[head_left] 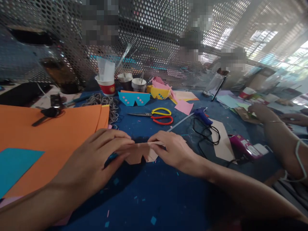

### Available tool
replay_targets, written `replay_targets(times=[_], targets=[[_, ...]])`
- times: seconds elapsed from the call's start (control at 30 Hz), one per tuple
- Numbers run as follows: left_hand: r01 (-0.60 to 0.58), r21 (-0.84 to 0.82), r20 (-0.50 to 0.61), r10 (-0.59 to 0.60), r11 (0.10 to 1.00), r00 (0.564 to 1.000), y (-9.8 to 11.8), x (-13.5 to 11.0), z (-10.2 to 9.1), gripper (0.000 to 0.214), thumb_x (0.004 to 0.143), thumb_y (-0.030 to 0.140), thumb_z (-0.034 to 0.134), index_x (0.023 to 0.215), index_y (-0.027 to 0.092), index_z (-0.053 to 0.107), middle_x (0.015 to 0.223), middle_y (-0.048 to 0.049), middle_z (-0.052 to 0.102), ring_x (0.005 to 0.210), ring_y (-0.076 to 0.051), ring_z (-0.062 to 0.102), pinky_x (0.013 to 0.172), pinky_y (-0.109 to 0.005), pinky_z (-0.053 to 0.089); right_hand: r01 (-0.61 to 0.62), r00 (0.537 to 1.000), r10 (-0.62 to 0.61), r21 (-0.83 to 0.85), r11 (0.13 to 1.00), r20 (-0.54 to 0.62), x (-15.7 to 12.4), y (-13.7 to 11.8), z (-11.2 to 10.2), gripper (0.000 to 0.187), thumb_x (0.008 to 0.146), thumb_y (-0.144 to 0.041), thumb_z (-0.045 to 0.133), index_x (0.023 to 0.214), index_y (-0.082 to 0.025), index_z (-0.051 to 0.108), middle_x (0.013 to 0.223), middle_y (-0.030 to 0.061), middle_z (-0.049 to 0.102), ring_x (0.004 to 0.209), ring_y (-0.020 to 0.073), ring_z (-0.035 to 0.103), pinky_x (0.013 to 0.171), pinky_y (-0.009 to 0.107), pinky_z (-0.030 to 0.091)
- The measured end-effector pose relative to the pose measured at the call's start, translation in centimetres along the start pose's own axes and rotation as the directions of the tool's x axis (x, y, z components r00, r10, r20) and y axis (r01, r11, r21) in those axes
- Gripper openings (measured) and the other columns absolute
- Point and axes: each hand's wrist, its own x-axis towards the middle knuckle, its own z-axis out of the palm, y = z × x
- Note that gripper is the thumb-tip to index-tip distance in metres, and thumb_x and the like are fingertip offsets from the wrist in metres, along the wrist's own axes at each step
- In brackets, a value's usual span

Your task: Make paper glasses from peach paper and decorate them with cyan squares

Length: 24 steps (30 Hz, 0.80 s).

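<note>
A pale peach paper mask (137,154) with a notch in its lower edge is held up just above the blue table. My left hand (103,149) pinches its left end between thumb and fingers. At the other end my right hand (169,147) is closed on the paper, thumb in front. Beyond the hands lie scissors (151,115) with one yellow and one red handle. Behind them stand a blue paper mask (134,98) with pink bits on it and a yellow paper mask (160,93) with blue bits.
Orange sheets (72,128) cover the left side, with a wristwatch (54,107) on top. A blue glue gun (202,116) and its black cord lie to the right. Paper cups (109,88) stand before a perforated metal panel (149,38). Another person's arm (276,134) reaches in at right.
</note>
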Motion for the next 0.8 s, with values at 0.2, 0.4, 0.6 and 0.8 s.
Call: replay_targets(times=[0.2, 0.4, 0.6, 0.8], targets=[[-0.098, -0.014, 0.097, 0.099, 0.995, 0.990, 0.9, -1.2, 1.8, 0.016, 0.103, 0.039, 0.067, 0.117, 0.032, 0.072, 0.114, -0.0004, 0.079, 0.106, -0.027, 0.072, 0.098, -0.040, 0.055, -0.101, 0.993, 0.102, -0.019, 0.995, 0.066, 0.0, -0.1, -0.1, 0.012, 0.104, -0.017, 0.063, 0.109, -0.020, 0.073, 0.108, 0.0048, 0.075, 0.092, 0.0188, 0.070, 0.081, 0.033, 0.048], [-0.042, -0.013, 0.163, 0.043, 0.999, 0.986, 0.5, -1.0, 3.0, 0.010, 0.102, 0.031, 0.066, 0.111, 0.028, 0.070, 0.111, -0.0046, 0.078, 0.102, -0.028, 0.070, 0.092, -0.041, 0.054, -0.056, 0.997, 0.059, -0.081, 0.995, 0.040, -0.1, -0.3, 0.1, 0.009, 0.102, -0.015, 0.066, 0.107, -0.018, 0.072, 0.107, 0.0063, 0.072, 0.100, 0.0218, 0.066, 0.090, 0.038, 0.050], [-0.054, -0.005, 0.113, 0.054, 0.999, 0.992, 0.5, -0.6, 3.5, 0.014, 0.104, 0.025, 0.059, 0.092, 0.025, 0.067, 0.097, -0.0042, 0.074, 0.096, -0.026, 0.067, 0.089, -0.041, 0.051, 0.142, 0.989, -0.144, -0.036, 0.989, -0.037, -0.3, -0.8, 0.4, 0.008, 0.106, -0.017, 0.061, 0.111, -0.020, 0.068, 0.110, 0.0067, 0.070, 0.105, 0.0223, 0.063, 0.097, 0.039, 0.050], [-0.058, 0.003, 0.107, 0.057, 0.998, 0.993, 0.6, -0.4, 3.8, 0.013, 0.105, 0.025, 0.056, 0.101, 0.025, 0.069, 0.103, -0.0048, 0.077, 0.100, -0.026, 0.068, 0.089, -0.042, 0.049, 0.143, 0.988, -0.145, 0.033, 0.989, 0.049, -0.4, -1.0, 1.6, 0.010, 0.098, -0.019, 0.070, 0.105, -0.021, 0.063, 0.106, 0.0048, 0.070, 0.101, 0.0218, 0.064, 0.095, 0.038, 0.049]])
